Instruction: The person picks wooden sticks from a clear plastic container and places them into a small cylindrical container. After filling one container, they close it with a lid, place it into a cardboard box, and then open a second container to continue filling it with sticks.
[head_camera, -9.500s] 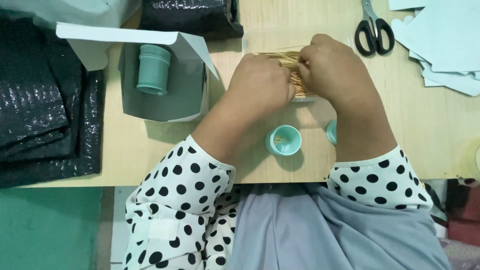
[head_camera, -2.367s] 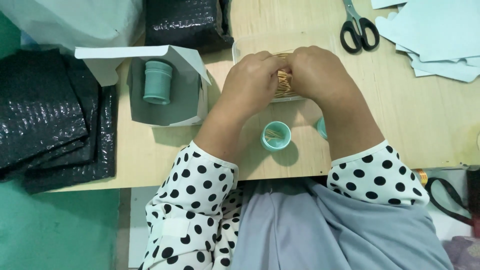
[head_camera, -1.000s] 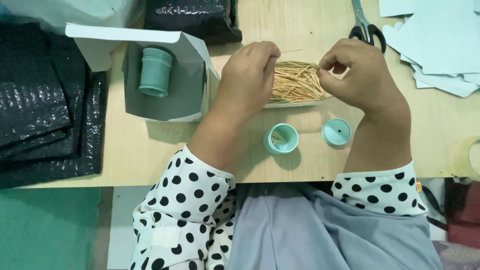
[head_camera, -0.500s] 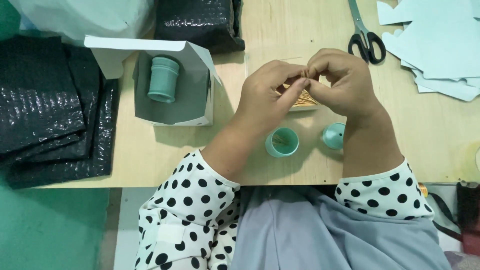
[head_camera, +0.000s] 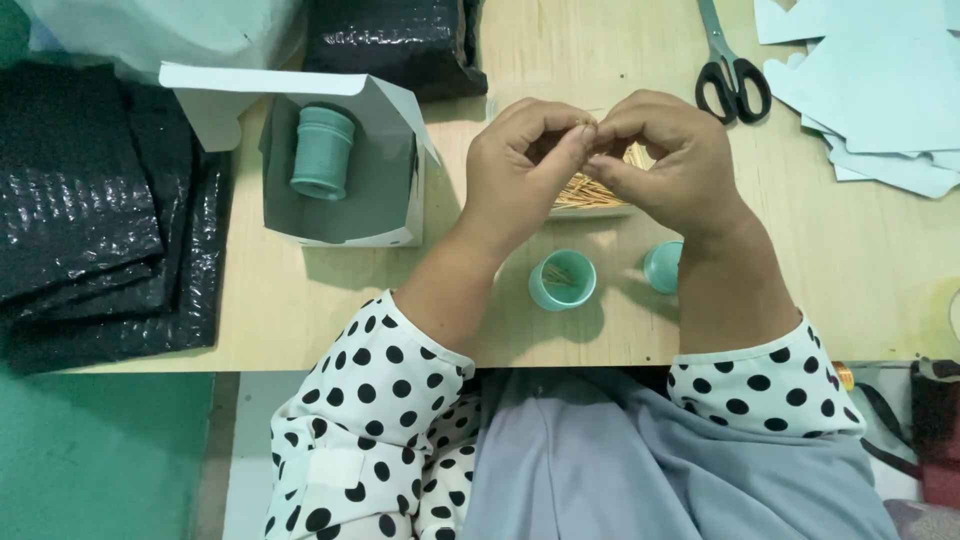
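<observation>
My left hand (head_camera: 520, 170) and my right hand (head_camera: 665, 165) meet fingertip to fingertip above a shallow tray of toothpicks (head_camera: 590, 195). Both pinch a small bunch of toothpicks between thumb and fingers; most of the bunch is hidden by the fingers. An open teal round container (head_camera: 562, 280) with a few toothpicks inside stands on the wooden table (head_camera: 880, 270) just below my hands. Its teal lid (head_camera: 662, 266) lies to the right, partly hidden by my right wrist.
An open white carton (head_camera: 340, 160) at the left holds a closed teal container (head_camera: 322, 152). Black bubble mailers (head_camera: 95, 210) are stacked at the far left, another black bag (head_camera: 400, 45) at the top. Scissors (head_camera: 732, 70) and pale blue paper sheets (head_camera: 870, 90) lie top right.
One second ago my hands were apart over the toothpick pile; they have since come together and now pinch a small bunch at the fingertips. The view has shifted slightly.
</observation>
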